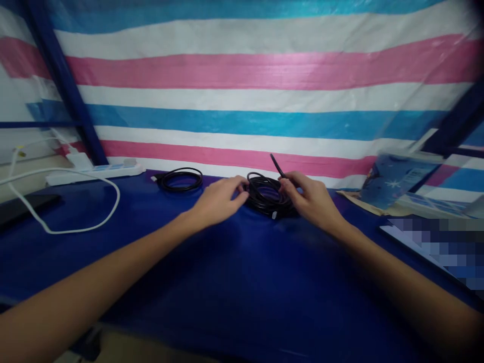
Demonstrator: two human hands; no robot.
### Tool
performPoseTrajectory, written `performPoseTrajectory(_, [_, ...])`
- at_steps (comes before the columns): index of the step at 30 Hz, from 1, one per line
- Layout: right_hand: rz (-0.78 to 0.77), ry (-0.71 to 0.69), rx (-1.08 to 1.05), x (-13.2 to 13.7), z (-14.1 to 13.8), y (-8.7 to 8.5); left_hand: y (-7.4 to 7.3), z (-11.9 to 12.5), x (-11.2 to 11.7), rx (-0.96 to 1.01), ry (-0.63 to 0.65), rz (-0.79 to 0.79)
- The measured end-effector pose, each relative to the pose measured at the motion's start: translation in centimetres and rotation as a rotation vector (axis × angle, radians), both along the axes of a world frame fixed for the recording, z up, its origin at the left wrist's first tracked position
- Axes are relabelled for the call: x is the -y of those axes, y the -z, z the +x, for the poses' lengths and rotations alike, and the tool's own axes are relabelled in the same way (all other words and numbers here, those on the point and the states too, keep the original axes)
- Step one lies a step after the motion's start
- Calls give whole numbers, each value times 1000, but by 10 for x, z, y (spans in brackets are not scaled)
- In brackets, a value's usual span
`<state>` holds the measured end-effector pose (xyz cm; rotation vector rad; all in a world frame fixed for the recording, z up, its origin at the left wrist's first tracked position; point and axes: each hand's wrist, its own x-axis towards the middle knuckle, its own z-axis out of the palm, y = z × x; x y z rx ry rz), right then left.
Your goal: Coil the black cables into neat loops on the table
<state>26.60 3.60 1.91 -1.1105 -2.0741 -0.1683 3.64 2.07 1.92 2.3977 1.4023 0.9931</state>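
A coiled black cable (264,197) lies on the blue table (234,282) between my two hands. My left hand (219,200) rests on the coil's left side with its fingers curled against the loops. My right hand (310,200) grips the coil's right side, and a loose cable end (277,165) sticks up just above its fingers. A second, smaller black coil (180,180) lies apart to the left, untouched.
A white power strip (94,173) with a white cord (75,222) looping forward sits at the back left. A dark flat object (22,206) lies at the far left. Blue packaging (397,182) and a blurred flat item (434,247) lie at the right. A striped tarp hangs behind.
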Motion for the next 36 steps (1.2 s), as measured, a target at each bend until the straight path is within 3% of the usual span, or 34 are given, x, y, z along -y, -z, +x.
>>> performPoseTrajectory(3, [40, -56, 35, 12, -9, 3, -4, 32, 8, 364, 63, -216])
performPoseTrajectory(5, [65, -141, 149, 19, -18, 8, -6, 40, 7, 559, 98, -357])
performPoseTrajectory(8, [185, -203, 475, 27, -33, 13, -6, 29, 0, 706, 83, -510])
performPoseTrajectory(11, [164, -112, 632, 29, -41, 12, -5, 6, -9, 735, 43, -552])
performPoseTrajectory(14, [-189, -32, 362, 25, -36, 6, -2, -9, -16, 830, 57, -580])
performPoseTrajectory(16, [-515, -117, 21, 23, -30, 1, 0, -12, -20, 922, 95, -610])
performPoseTrajectory(18, [-746, -271, -389, 24, -26, -5, 2, -10, -21, 998, 130, -623])
performPoseTrajectory(20, [-800, -414, -731, 27, -28, -10, 4, -6, -18, 1042, 179, -635])
performPoseTrajectory(22, [-754, -498, -882, 32, -34, -14, 6, -1, -12, 1052, 247, -679])
performPoseTrajectory(29, [-820, -455, -820, 40, -46, -11, 7, 13, 7, 822, 365, -668])
performPoseTrajectory(33, [-946, -409, -590, 33, -35, -8, -2, 9, 7, 909, 402, -633])
performPoseTrajectory(36, [-874, -355, -514, 31, -30, -10, -9, 4, 9, 902, 435, -666])
